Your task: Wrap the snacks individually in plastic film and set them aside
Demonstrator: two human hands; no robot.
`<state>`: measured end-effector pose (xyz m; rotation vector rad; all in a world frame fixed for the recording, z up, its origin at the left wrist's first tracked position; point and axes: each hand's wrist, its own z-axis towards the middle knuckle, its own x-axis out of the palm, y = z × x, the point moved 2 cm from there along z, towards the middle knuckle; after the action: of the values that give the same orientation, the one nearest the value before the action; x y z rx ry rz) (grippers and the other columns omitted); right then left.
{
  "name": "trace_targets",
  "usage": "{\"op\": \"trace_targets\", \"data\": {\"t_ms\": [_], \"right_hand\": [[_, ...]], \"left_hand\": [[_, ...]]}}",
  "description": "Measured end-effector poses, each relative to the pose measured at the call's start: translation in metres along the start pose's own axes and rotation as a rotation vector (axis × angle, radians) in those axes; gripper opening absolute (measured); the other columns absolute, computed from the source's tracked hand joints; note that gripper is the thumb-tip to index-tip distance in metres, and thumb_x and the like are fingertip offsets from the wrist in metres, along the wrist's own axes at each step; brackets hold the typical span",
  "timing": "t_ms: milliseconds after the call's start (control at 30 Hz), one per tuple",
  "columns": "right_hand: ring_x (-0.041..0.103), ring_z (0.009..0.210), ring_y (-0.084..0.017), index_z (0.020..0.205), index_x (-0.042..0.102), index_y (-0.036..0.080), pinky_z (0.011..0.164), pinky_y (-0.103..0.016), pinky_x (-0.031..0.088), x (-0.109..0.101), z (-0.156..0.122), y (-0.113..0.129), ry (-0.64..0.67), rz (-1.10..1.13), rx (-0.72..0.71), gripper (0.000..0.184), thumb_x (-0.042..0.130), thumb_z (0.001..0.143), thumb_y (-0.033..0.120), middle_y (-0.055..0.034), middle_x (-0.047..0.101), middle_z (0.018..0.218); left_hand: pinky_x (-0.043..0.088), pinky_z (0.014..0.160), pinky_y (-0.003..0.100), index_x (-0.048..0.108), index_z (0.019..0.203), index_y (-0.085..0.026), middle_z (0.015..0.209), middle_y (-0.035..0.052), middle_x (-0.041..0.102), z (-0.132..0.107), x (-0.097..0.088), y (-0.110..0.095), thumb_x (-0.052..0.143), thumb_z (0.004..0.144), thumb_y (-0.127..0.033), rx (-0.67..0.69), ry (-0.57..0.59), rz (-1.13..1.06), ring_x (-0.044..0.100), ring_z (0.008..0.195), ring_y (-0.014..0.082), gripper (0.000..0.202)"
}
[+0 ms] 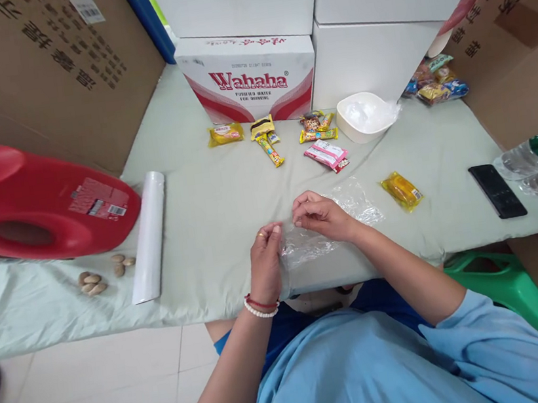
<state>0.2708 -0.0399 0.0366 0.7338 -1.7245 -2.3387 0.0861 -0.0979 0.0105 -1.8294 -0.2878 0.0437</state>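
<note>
Clear plastic film [310,243]: long axis slants rightward from left hand [265,258].

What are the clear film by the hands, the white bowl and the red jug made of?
Clear film: likely thin, glossy plastic; it is see-through, creased and glinting.
White bowl: perhaps smooth plastic or coated paper; its plain surface leaves that open.
Red jug: probably hard, satin plastic, given its sheen and rounded form.

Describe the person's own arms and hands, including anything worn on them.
The left hand is ungloved, with a gold-coloured ring, plus a red band and a white beaded bracelet at the wrist. The right hand is ungloved, no jewellery visible. A light-blue short sleeve covers the upper right arm.
</note>
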Motion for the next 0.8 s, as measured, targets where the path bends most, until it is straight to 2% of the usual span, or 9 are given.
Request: {"op": "trace_targets", "data": {"t_ms": [67,167,267,367,467,567,633,700,800], "right_hand": [[0.06,0.089,-0.017,0.097,0.077,0.023,0.076,-0.031,0.053,0.0,-0.002,0.001,0.005,-0.025,-0.001,0.03,0.067,0.1,0.052,-0.0074,0.06,0.112],[0.059,0.084,-0.015,0.098,0.078,0.023,0.075,-0.032,0.054,-0.001,-0.008,0.001,0.005,-0.057,0.007,0.029,0.068,0.1,0.051,-0.0078,0.06,0.118],[0.059,0.084,-0.015,0.098,0.079,0.024,0.074,-0.032,0.055,-0.004,-0.02,0.0,-0.027,-0.097,0.005,0.027,0.07,0.1,0.049,-0.008,0.06,0.121],[0.058,0.08,-0.014,0.099,0.079,0.025,0.076,-0.034,0.056,-0.011,-0.044,0.006,-0.078,-0.165,-0.004,0.023,0.067,0.102,0.044,-0.0078,0.06,0.12],[0.061,0.086,-0.016,0.103,0.079,0.027,0.079,-0.034,0.057,-0.017,-0.082,0.017,-0.118,-0.254,-0.014,0.018,0.064,0.105,0.035,-0.007,0.059,0.112],[0.064,0.093,-0.018,0.106,0.078,0.026,0.079,-0.031,0.058,-0.023,-0.126,0.026,-0.094,-0.316,-0.011,0.017,0.06,0.105,0.027,-0.0062,0.057,0.104],[0.064,0.092,-0.016,0.106,0.077,0.025,0.077,-0.029,0.059,-0.025,-0.152,0.028,-0.049,-0.351,0.02,0.019,0.058,0.106,0.023,-0.0067,0.058,0.106],[0.066,0.092,-0.015,0.106,0.076,0.025,0.077,-0.028,0.06,-0.025,-0.169,0.028,-0.005,-0.382,0.057,0.02,0.056,0.106,0.021,-0.0082,0.06,0.113],[0.069,0.1,-0.016,0.109,0.075,0.025,0.085,-0.029,0.061,-0.024,-0.175,0.029,0.038,-0.39,0.078,0.022,0.055,0.105,0.018,-0.0101,0.061,0.123]], "left_hand": [[0.048,0.074,0.029,0.073,0.105,-0.02,0.099,0.0047,0.071,0.002,-0.002,-0.001,0.082,0.08,-0.054,0.051,0.033,0.069,0.061,0.086,0.0175,0.043],[0.046,0.078,0.029,0.071,0.09,-0.019,0.09,0.0027,0.07,0.003,-0.001,-0.001,0.082,0.076,-0.047,0.069,0.02,0.102,0.06,0.083,0.0167,0.033],[0.043,0.07,0.027,0.065,0.085,-0.02,0.078,-0.0014,0.063,0.005,0.001,-0.002,0.078,0.074,-0.047,0.024,-0.079,0.028,0.054,0.072,0.0137,0.032],[0.041,0.061,0.025,0.059,0.084,-0.021,0.074,-0.0025,0.061,0.007,-0.003,-0.006,0.076,0.071,-0.048,-0.017,-0.192,-0.041,0.053,0.067,0.0128,0.034],[0.044,0.06,0.024,0.057,0.087,-0.021,0.08,0.0005,0.065,0.003,-0.021,-0.009,0.074,0.073,-0.05,-0.043,-0.27,-0.064,0.062,0.075,0.0158,0.037],[0.053,0.069,0.029,0.06,0.098,-0.021,0.097,0.0065,0.071,-0.012,-0.05,-0.01,0.074,0.075,-0.051,-0.03,-0.223,0.124,0.068,0.093,0.0222,0.041],[0.058,0.083,0.039,0.064,0.111,-0.02,0.116,0.012,0.07,-0.028,-0.068,-0.015,0.074,0.074,-0.045,0.059,-0.168,0.421,0.068,0.109,0.0283,0.046],[0.057,0.097,0.052,0.061,0.127,-0.019,0.132,0.0168,0.062,-0.044,-0.075,-0.028,0.069,0.078,-0.036,0.24,-0.162,0.714,0.062,0.124,0.0343,0.052],[0.043,0.119,0.061,0.057,0.137,-0.018,0.143,0.0196,0.055,-0.059,-0.055,-0.056,0.058,0.088,-0.024,0.602,-0.166,0.992,0.047,0.146,0.0375,0.049]]}}
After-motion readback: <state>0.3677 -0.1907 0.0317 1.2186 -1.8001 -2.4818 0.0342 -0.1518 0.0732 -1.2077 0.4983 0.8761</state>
